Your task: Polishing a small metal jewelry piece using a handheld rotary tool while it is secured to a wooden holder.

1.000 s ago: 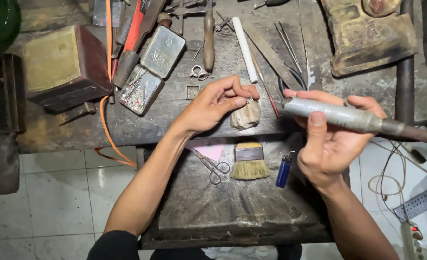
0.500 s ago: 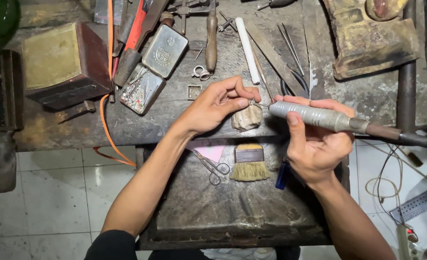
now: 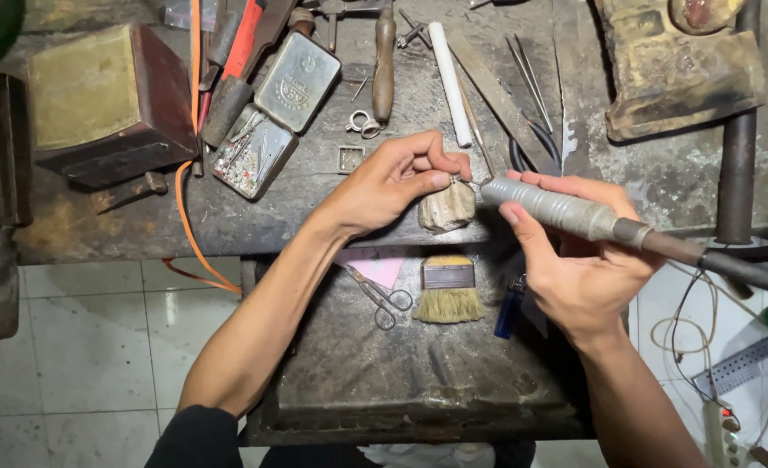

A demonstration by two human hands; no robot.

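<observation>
Dim overhead light, sharp centre, dark shadowed corners.

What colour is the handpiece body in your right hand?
Dull silver-grey metal handpiece, ending in a dark cable; the head view shows it best, held in the right hand.

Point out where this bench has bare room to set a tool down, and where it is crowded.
Free: the lower tray below the brush and scissors, and the benchtop strip between the right hand and the worn block. Crowded: the top middle, with open tin, files and white rod, above the left hand.
</observation>
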